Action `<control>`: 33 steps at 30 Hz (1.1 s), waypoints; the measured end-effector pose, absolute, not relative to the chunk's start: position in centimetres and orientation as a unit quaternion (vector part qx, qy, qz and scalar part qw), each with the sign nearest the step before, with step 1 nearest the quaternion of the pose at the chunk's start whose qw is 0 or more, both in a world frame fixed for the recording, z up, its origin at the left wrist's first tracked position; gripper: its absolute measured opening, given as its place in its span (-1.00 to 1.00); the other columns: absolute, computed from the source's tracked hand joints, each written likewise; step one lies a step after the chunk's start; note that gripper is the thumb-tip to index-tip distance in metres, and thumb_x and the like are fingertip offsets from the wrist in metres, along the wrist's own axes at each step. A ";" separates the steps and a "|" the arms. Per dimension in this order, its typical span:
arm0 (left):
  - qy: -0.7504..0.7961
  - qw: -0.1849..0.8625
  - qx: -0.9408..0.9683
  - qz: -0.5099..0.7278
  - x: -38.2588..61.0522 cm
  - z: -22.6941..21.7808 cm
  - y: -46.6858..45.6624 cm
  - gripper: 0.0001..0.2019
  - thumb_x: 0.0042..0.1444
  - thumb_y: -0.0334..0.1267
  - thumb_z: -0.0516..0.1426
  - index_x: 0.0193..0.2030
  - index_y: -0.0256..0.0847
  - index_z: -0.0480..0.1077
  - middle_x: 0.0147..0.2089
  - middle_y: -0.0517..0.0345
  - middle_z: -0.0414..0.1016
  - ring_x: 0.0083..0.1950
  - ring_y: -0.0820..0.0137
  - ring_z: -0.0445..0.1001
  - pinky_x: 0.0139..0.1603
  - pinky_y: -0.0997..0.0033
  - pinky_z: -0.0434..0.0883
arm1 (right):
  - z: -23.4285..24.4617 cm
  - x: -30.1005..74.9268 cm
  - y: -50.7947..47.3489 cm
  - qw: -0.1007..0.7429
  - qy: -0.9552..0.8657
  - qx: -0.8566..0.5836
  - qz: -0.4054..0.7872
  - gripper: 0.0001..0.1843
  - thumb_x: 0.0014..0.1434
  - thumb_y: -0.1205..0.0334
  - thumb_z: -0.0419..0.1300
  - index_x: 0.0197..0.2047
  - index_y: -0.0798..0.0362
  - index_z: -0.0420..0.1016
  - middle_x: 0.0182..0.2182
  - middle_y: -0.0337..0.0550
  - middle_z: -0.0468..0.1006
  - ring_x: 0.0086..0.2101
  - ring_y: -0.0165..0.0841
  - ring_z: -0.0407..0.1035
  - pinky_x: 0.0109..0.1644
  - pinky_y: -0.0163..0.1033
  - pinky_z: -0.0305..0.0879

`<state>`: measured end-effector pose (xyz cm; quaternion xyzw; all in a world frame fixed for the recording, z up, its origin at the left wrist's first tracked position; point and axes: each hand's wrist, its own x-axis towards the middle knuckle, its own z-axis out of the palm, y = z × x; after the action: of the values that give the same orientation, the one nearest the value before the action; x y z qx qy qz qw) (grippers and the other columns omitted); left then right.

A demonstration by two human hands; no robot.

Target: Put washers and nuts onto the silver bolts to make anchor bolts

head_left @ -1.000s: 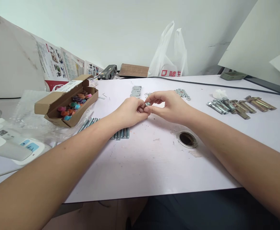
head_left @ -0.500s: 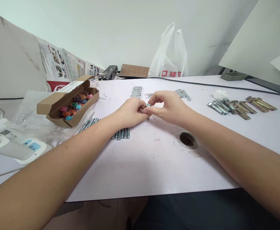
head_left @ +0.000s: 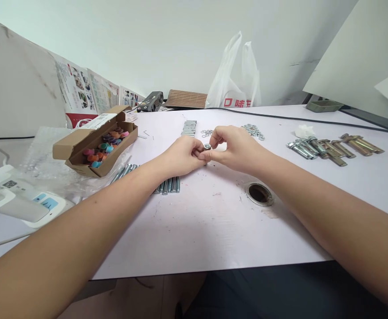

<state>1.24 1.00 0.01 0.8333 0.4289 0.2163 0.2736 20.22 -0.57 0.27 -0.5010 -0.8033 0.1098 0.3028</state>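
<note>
My left hand is closed around a silver bolt held upright, most of it hidden by the fingers. A hex nut shows at the bolt's upper end. My right hand curls round this nut, thumb in front and index finger at its right side. Under and beside my left forearm lie several silver bolts. Beyond the hands are a row of metal sleeves, a few small rings and a heap of nuts.
Several silver and brass-coloured bolts lie at the right. A round hole opens in the table near my right forearm. At the left stand a cardboard box of colourful caps and a power strip. A plastic bag stands at the back.
The right fingers have shifted slightly around the nut, whose top now shows more clearly. The left hand keeps its grip on the bolt.
</note>
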 end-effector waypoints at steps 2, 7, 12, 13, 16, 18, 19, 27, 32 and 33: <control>0.426 0.273 0.835 0.215 1.2 0.0 1.1 -0.79 0.00 -0.23 0.20 -0.53 -0.23 0.27 -0.56 0.30 0.23 -0.49 0.54 0.12 -0.50 0.45 0.08 | 0.3 20.4 -0.6 0.304 -0.821 -0.467 0.128 -0.53 0.04 -0.06 0.38 -0.07 0.05 0.52 -0.18 -0.08 0.59 -0.23 -0.23 0.42 -0.20 -0.15 0.25; 0.420 0.283 0.835 0.216 1.2 0.0 1.0 -0.82 0.05 -0.20 0.20 -0.46 -0.23 0.36 -0.52 0.28 0.33 -0.48 0.52 0.22 -0.45 0.44 0.16 | 1.2 21.0 -1.4 0.345 -0.824 -0.427 0.136 -0.58 0.25 0.02 0.23 -0.57 0.05 0.42 -0.58 -0.19 0.37 -0.45 -0.38 0.26 -0.33 -0.21 0.11; 0.425 0.283 0.830 0.222 1.2 -0.2 1.1 -0.80 0.03 -0.17 0.23 -0.46 -0.22 0.36 -0.51 0.26 0.38 -0.48 0.50 0.27 -0.45 0.43 0.19 | 1.3 21.0 -1.7 0.376 -0.800 -0.433 0.174 -0.47 0.32 -0.15 0.13 -0.54 0.06 0.39 -0.61 -0.23 0.24 -0.52 -0.44 0.11 -0.43 -0.24 0.00; 0.423 0.285 0.831 0.222 1.2 -0.2 1.1 -0.79 0.03 -0.17 0.23 -0.47 -0.22 0.35 -0.52 0.27 0.36 -0.49 0.51 0.25 -0.46 0.43 0.18 | 1.2 20.9 -1.6 0.376 -0.801 -0.424 0.189 -0.44 0.31 -0.21 0.11 -0.53 0.06 0.39 -0.61 -0.22 0.24 -0.52 -0.44 0.13 -0.44 -0.25 0.01; 0.424 0.288 0.831 0.217 1.0 -0.3 1.3 -0.78 0.04 -0.14 0.23 -0.46 -0.22 0.35 -0.53 0.27 0.35 -0.50 0.50 0.25 -0.48 0.42 0.18 | 1.0 20.9 -1.4 0.400 -0.764 -0.448 0.235 -0.27 0.27 -0.39 0.00 -0.65 0.05 0.24 -0.70 -0.24 0.09 -0.59 -0.45 0.05 -0.49 -0.24 -0.04; 0.431 0.289 0.829 0.211 1.0 -0.3 1.4 -0.77 0.04 -0.11 0.23 -0.44 -0.22 0.38 -0.51 0.24 0.38 -0.48 0.49 0.27 -0.47 0.40 0.19 | 0.9 21.0 -1.3 0.434 -0.723 -0.477 0.247 -0.24 0.27 -0.41 -0.01 -0.69 0.03 0.15 -0.73 -0.26 0.03 -0.62 -0.46 0.00 -0.50 -0.23 -0.05; 0.434 0.291 0.827 0.208 1.0 -0.3 1.4 -0.77 0.03 -0.10 0.24 -0.43 -0.22 0.38 -0.49 0.24 0.39 -0.48 0.48 0.28 -0.47 0.40 0.20 | 0.9 21.0 -1.3 0.443 -0.711 -0.485 0.250 -0.25 0.27 -0.40 0.00 -0.69 0.03 0.15 -0.72 -0.26 0.04 -0.62 -0.46 -0.01 -0.49 -0.23 -0.03; 0.437 0.297 0.824 0.204 1.0 0.0 1.0 -0.76 0.05 -0.12 0.22 -0.47 -0.21 0.34 -0.53 0.26 0.31 -0.50 0.51 0.22 -0.49 0.41 0.14 | 0.7 20.9 -1.1 0.410 -0.735 -0.448 0.300 -0.25 0.30 -0.36 0.01 -0.70 0.03 0.17 -0.75 -0.27 0.08 -0.61 -0.46 0.07 -0.43 -0.25 0.08; 0.442 0.294 0.823 0.200 1.1 0.0 1.0 -0.76 0.05 -0.09 0.22 -0.45 -0.21 0.38 -0.49 0.23 0.36 -0.49 0.50 0.23 -0.49 0.41 0.16 | 1.0 21.7 -0.8 0.467 -0.694 -0.463 0.293 -0.28 0.32 -0.27 0.06 -0.71 0.03 0.22 -0.75 -0.25 0.09 -0.63 -0.47 0.00 -0.49 -0.22 -0.01; 0.440 0.289 0.826 0.202 1.1 0.0 1.0 -0.76 0.05 -0.09 0.22 -0.46 -0.21 0.37 -0.50 0.24 0.35 -0.49 0.50 0.22 -0.49 0.41 0.15 | 0.9 21.7 -0.8 0.458 -0.695 -0.464 0.304 -0.31 0.31 -0.28 0.07 -0.68 0.03 0.27 -0.73 -0.25 0.12 -0.62 -0.46 0.04 -0.48 -0.23 0.01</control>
<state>1.09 1.02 0.04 0.8261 0.4397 0.2020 0.2888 21.69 -0.83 0.94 -0.4641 -0.6948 0.3043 0.4576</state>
